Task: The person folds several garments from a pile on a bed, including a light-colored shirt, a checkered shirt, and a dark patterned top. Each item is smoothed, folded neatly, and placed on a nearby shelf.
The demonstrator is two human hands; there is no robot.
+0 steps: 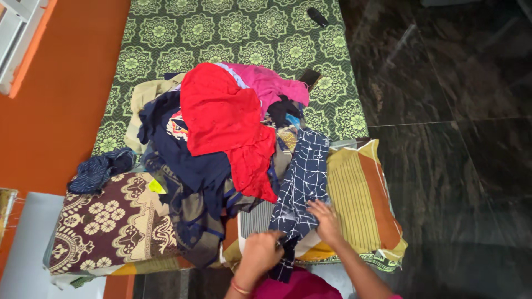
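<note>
left hand [261, 250]: closed, gripping lower end of navy patterned cloth [299, 182]
right hand [326, 220]: open, flat on same cloth, just right of left hand
cloth: stretches up from both hands toward clothes pile [221, 133], over striped pillow [360, 199]
pile: above-left of hands, red garment [227, 122] on top
tip: keep right palm pressing, pull evenly with left hand so the cloth lies smooth

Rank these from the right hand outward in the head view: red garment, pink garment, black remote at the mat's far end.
From the right hand:
1. Red garment, atop the pile, up and left of the hand.
2. Pink garment, behind the red one.
3. Black remote, at the far end of the green patterned mat.
</note>
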